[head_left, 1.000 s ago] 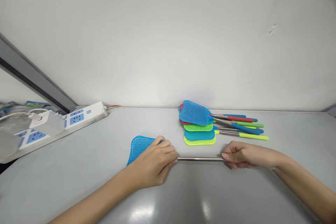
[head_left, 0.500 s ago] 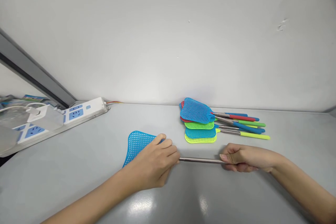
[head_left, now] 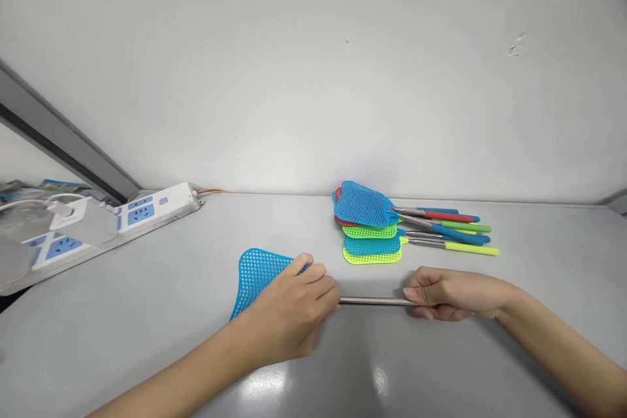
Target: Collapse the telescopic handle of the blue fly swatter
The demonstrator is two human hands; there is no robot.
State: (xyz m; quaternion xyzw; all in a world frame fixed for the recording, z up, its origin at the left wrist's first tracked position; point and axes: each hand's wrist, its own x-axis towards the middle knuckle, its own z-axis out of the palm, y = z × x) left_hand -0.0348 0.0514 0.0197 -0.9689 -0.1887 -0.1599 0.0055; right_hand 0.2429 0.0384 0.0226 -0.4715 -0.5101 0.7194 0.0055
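Between both hands (head_left: 294, 304), blue fly swatter (head_left: 257, 271), rod gripped

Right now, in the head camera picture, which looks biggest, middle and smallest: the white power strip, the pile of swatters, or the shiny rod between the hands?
1. white power strip, though it reaches nearer the camera, which may flatter it.
2. pile of swatters.
3. shiny rod; only the short bare stretch between the left hand and right hand shows.

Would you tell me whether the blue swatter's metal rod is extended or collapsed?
Partly extended: a bare stretch of metal rod shows between left hand and right hand.
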